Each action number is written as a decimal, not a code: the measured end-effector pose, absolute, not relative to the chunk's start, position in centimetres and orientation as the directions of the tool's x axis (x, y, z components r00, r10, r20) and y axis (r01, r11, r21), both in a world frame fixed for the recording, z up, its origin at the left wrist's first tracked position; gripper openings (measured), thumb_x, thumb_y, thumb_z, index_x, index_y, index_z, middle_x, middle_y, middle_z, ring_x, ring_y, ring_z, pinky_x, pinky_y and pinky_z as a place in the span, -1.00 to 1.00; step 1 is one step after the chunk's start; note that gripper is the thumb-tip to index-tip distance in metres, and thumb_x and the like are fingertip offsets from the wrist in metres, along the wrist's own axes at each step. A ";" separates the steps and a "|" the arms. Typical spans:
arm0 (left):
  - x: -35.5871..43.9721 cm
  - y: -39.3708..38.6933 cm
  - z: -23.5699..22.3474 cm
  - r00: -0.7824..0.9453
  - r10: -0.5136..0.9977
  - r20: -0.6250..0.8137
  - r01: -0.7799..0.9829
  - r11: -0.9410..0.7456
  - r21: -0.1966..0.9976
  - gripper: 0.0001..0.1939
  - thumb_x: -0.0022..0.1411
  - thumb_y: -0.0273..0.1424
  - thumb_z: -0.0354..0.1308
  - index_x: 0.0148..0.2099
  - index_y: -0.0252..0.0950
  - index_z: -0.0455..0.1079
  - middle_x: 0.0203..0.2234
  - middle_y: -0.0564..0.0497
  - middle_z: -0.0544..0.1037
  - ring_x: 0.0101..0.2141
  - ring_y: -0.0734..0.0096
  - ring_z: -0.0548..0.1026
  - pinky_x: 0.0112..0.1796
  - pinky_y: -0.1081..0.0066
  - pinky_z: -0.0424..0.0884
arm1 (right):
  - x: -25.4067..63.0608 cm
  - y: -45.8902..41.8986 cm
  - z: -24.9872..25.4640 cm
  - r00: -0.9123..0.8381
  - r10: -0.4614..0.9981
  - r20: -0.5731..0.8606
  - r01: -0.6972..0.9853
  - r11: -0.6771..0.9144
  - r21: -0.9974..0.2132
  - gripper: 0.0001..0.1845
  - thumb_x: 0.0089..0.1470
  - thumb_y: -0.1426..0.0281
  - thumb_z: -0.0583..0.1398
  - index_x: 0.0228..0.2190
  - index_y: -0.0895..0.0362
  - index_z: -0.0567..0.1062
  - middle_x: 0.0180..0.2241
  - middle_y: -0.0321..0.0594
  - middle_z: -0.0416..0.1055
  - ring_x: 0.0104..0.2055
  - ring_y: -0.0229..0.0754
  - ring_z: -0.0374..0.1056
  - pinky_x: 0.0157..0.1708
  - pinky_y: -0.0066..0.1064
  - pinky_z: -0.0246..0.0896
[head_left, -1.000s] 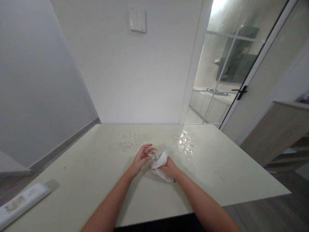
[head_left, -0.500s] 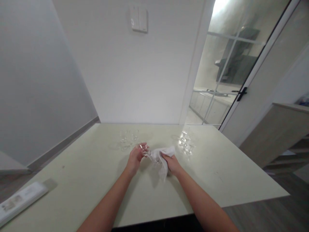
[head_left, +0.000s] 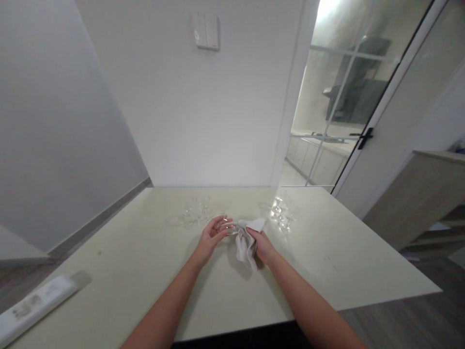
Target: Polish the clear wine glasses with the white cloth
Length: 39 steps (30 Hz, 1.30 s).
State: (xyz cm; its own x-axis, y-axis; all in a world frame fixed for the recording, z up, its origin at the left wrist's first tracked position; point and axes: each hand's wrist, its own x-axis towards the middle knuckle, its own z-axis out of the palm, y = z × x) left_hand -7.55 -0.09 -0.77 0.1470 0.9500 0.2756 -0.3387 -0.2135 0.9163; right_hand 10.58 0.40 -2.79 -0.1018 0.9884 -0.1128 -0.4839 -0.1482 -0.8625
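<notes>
Clear glass [head_left: 232, 229] is partly hidden by the white cloth [head_left: 246, 246].

No lettering could be read.
On the white wall switch [head_left: 206, 31], a small mark showed near the lower left edge and a fainter one at the lower right, both too small to make out; the white block [head_left: 39, 305] on the bench [head_left: 127, 261] bore blurred patches on its top, with no letter or number legible.
</notes>
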 end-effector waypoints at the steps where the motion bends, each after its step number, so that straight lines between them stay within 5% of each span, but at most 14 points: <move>1: -7.5 -0.1 -0.9 0.164 0.944 0.285 -0.325 -0.221 0.920 -0.45 0.04 -0.31 0.35 0.07 -0.25 0.30 0.03 -0.19 0.46 -0.07 0.17 0.51 -0.05 0.16 0.42 | 10.7 0.5 -2.8 -0.046 0.994 -0.094 -0.495 -0.105 -0.863 -0.58 -0.26 0.27 0.37 -0.28 0.16 0.50 -0.29 -0.15 0.57 -0.28 -0.09 0.48 -0.23 -0.33 0.35; 8: -7.4 0.3 -1.4 0.177 0.924 0.340 -0.258 -0.290 0.922 -0.46 0.06 -0.34 0.34 0.05 -0.28 0.24 0.05 -0.22 0.43 -0.05 0.18 0.50 -0.05 0.20 0.43 | 11.1 1.2 -2.8 0.166 0.979 -0.118 -0.542 -0.009 -0.840 -0.54 -0.33 0.33 0.40 -0.29 0.18 0.48 -0.31 -0.16 0.56 -0.30 -0.11 0.47 -0.26 -0.33 0.35; 16: -6.7 -1.1 -0.7 0.172 0.880 0.443 -0.006 -0.449 0.893 -0.44 0.05 -0.37 0.34 0.08 -0.24 0.26 0.05 -0.21 0.42 -0.01 0.12 0.48 -0.05 0.14 0.43 | 11.3 1.9 -4.0 0.123 0.991 -0.042 -0.491 0.024 -0.871 -0.57 -0.26 0.31 0.37 -0.27 0.20 0.52 -0.28 -0.12 0.56 -0.27 -0.09 0.48 -0.21 -0.29 0.34; 31: -6.3 -2.2 0.2 0.148 0.788 0.598 0.230 -0.615 0.754 -0.44 0.03 -0.38 0.34 0.11 -0.17 0.34 -0.03 -0.13 0.48 -0.05 0.14 0.48 -0.16 0.21 0.49 | 12.2 2.4 -3.9 0.221 0.971 0.091 0.006 0.091 -0.996 -0.70 -0.16 0.30 0.26 -0.33 0.21 0.53 -0.30 -0.08 0.55 -0.23 -0.05 0.44 -0.18 -0.25 0.31; 39: -6.7 -1.7 0.1 -0.012 0.784 0.621 0.233 -0.602 0.764 -0.40 0.01 -0.38 0.35 0.12 -0.17 0.30 -0.03 -0.12 0.46 -0.06 0.13 0.49 -0.22 0.24 0.51 | 11.9 2.1 -3.6 0.187 0.974 0.126 -0.009 0.130 -0.992 -0.71 -0.19 0.32 0.28 -0.35 0.20 0.52 -0.33 -0.12 0.55 -0.26 -0.07 0.45 -0.20 -0.27 0.33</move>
State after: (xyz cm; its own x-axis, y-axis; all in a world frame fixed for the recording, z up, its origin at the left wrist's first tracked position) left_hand -6.68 -1.71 0.11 -0.0119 0.7838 0.6209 0.2333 -0.6016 0.7639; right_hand 11.90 2.14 -3.60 0.1865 0.9744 0.1259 -0.0088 0.1298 -0.9915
